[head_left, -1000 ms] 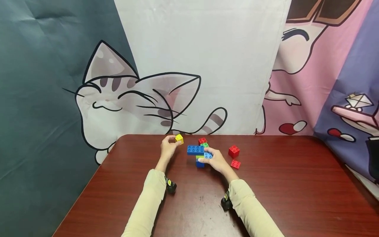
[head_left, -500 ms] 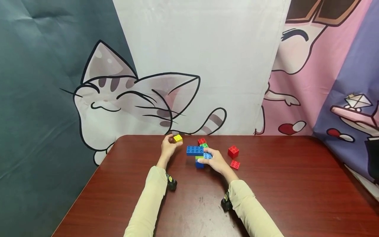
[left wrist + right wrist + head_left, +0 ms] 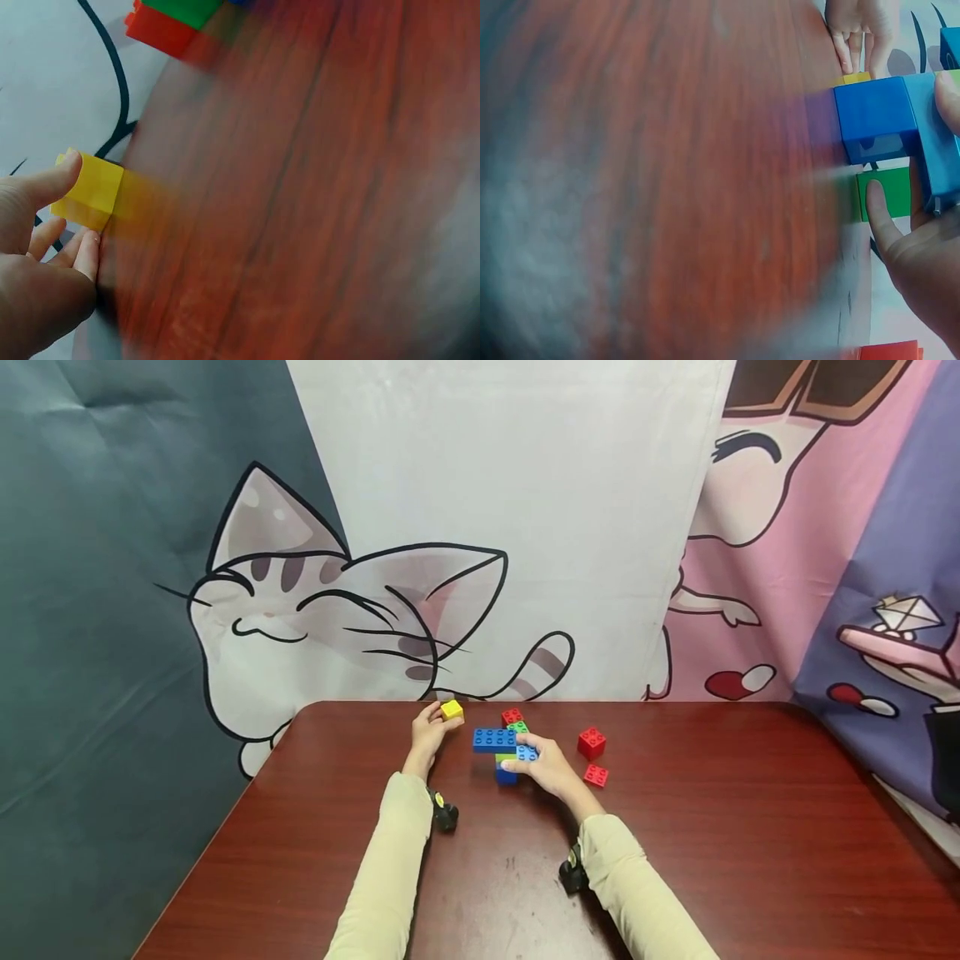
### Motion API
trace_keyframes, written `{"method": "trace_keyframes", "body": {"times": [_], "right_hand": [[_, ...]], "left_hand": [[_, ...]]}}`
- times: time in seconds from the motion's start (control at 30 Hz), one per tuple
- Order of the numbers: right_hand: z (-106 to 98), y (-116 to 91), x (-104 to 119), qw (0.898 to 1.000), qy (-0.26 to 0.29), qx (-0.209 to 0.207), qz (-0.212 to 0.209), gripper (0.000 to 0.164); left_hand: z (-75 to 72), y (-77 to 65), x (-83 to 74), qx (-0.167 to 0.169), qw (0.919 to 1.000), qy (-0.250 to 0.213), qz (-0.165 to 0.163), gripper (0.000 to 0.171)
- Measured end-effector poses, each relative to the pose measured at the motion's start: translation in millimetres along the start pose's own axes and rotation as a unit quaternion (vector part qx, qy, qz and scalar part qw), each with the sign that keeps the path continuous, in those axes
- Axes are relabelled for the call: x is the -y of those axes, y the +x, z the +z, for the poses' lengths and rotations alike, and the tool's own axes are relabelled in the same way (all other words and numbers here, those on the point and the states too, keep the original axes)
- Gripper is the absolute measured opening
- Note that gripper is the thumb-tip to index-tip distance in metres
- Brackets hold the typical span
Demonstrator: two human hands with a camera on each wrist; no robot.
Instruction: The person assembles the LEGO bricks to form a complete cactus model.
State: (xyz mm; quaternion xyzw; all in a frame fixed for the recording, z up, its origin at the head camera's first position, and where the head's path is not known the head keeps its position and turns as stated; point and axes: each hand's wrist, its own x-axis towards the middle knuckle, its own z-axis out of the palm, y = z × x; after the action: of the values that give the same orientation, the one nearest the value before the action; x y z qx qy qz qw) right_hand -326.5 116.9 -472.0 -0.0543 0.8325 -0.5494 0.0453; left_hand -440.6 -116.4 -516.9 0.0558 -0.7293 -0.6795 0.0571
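Observation:
My left hand [image 3: 427, 733] has its thumb and fingers on either side of a yellow toy brick [image 3: 452, 710] at the table's far edge. In the left wrist view the thumb overlaps one face of that yellow brick [image 3: 96, 184]. Farther right, my right hand [image 3: 551, 767] grips a small stack of building bricks. This stack shows a long blue brick [image 3: 491, 741] on top, a lime piece [image 3: 506, 758] under it, a lighter blue brick [image 3: 528, 752] at the side and a blue brick [image 3: 506, 775] at the bottom. Fingers partly hide it.
Behind the stack sit a green brick [image 3: 517, 727] and a red brick [image 3: 512, 716]. Off to the right lie a taller red brick [image 3: 592, 743] and a flat red one [image 3: 596, 776]. The brown table [image 3: 712, 827] ends at a printed cloth backdrop [image 3: 525, 485].
My left forearm and wrist have swung slightly to the right, while the yellow brick stays nearly in place. My right hand and the stack have hardly moved.

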Motion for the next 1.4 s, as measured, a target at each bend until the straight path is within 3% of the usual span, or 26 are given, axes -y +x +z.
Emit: {"method": "trace_keyframes", "body": {"times": [0.1,0.13,0.17,0.23,0.33,0.4,0.47,0.63,0.73,0.8,0.87,0.93,1.0,1.03,1.1,1.2,1.3,1.4], "right_hand": [[-1.0,-2.3,0.3,1.0,-0.007,0.0,-0.005,0.061],[-1.2,-3.1,0.3,1.0,-0.008,0.0,-0.006,0.062],[-1.1,-3.7,0.5,1.0,-0.009,-0.001,-0.007,0.063],[-0.7,-3.5,0.3,1.0,-0.008,-0.002,-0.009,0.063],[0.6,-0.9,-0.1,1.0,0.004,-0.003,-0.003,0.058],[1.4,1.3,-0.4,1.0,0.007,-0.004,-0.003,0.055],[2.0,2.0,-0.1,1.0,0.009,-0.006,-0.001,0.053],[3.7,2.0,0.3,1.0,0.005,0.001,-0.002,0.054],[3.7,1.5,0.3,1.0,0.002,0.004,-0.007,0.056],[3.2,1.3,0.2,1.0,0.005,0.0,-0.007,0.056],[2.7,1.6,-0.6,1.0,0.006,-0.003,-0.005,0.055],[2.4,1.7,-1.3,1.0,0.006,-0.002,-0.003,0.055],[2.2,1.5,-1.8,1.0,0.004,0.0,-0.002,0.055],[2.0,1.5,-1.7,1.0,0.003,0.0,-0.004,0.054],[1.2,1.5,-1.4,1.0,0.003,0.002,-0.008,0.053],[-0.2,1.2,-0.8,1.0,0.004,0.006,-0.012,0.052],[-1.2,0.7,0.1,1.0,0.003,0.009,-0.013,0.052],[-1.3,0.1,0.8,1.0,0.001,0.009,-0.01,0.053]], "left_hand": [[-0.6,39.4,46.7,-0.004,0.9991,0.015,0.039,0.071],[1.1,48.8,56.2,-0.009,0.9988,0.029,0.037,0.069],[2.0,49.6,56.5,-0.015,0.9982,0.044,0.038,0.067],[3.6,40.8,46.2,-0.03,0.9969,0.061,0.039,0.062],[5.0,7.0,4.2,-0.047,0.9948,0.09,0.009,0.052],[5.2,-11.3,-17.3,-0.053,0.9926,0.109,-0.008,0.048],[4.7,-22.9,-28.8,-0.054,0.992,0.114,-0.012,0.045],[1.9,-33.2,-33.8,-0.044,0.9938,0.099,-0.023,0.044],[0.4,-27.3,-27.3,-0.04,0.9956,0.078,-0.033,0.045],[-4.8,-25.2,-25.0,-0.022,0.9991,0.031,-0.019,0.047],[-10.4,-0.9,6.4,-0.005,0.9993,-0.029,0.022,0.045],[-15.0,8.6,19.0,0.011,0.9975,-0.059,0.036,0.045],[-14.6,8.5,20.0,0.013,0.998,-0.054,0.03,0.043],[-13.3,6.2,17.4,0.013,0.9989,-0.04,0.02,0.043],[-11.0,-20.4,-17.4,0.02,0.9997,0.002,-0.017,0.044],[-11.2,-47.9,-49.2,0.042,0.9978,0.03,-0.04,0.043],[-18.8,-61.3,-62.7,0.068,0.9958,0.032,-0.052,0.041],[-26.4,-54.0,-50.5,0.085,0.9944,0.018,-0.061,0.044]]}}
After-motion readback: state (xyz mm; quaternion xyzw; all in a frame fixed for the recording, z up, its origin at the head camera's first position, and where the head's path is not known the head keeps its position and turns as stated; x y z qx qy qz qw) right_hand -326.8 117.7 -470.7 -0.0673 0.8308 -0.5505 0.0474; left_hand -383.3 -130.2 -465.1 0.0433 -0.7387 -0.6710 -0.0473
